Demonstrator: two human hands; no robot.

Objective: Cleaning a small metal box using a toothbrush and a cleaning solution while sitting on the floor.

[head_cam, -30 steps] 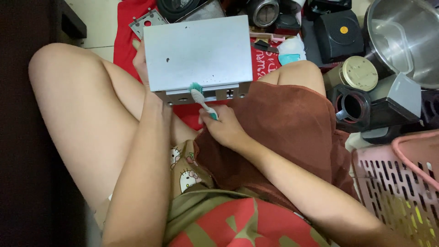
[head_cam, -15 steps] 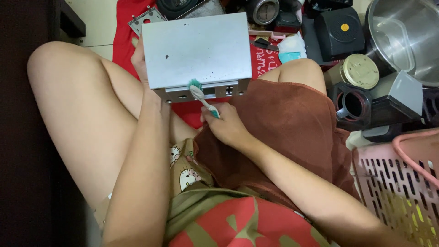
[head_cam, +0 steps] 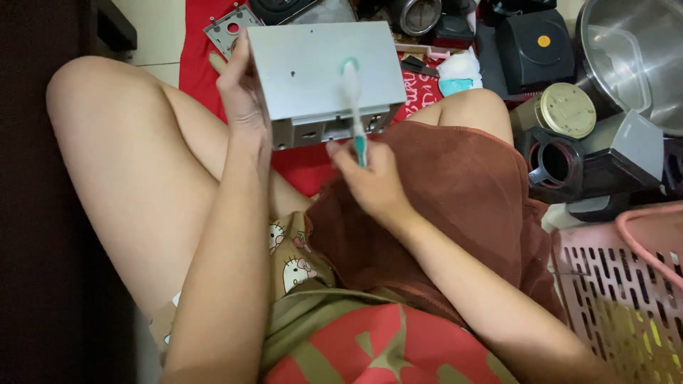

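Note:
A grey metal box (head_cam: 320, 71) with a row of ports along its near edge is held up over my knees. My left hand (head_cam: 245, 96) grips its left side. My right hand (head_cam: 370, 181) holds a white and teal toothbrush (head_cam: 353, 107) by its handle, upright, with the brush head lying against the box's flat top face. A brown towel (head_cam: 455, 206) covers my right thigh under that hand.
A red cloth (head_cam: 313, 163) lies on the floor under the box. At the right are a pink slotted basket (head_cam: 626, 284), a steel pot (head_cam: 633, 57), a round tin (head_cam: 565, 110), black appliance parts (head_cam: 562, 163) and a black box (head_cam: 533, 50). Dark furniture stands at left.
My right hand has swung the toothbrush from pointing at the box's near edge up to stand upright, its head on the top face. The box has tilted a little nearer.

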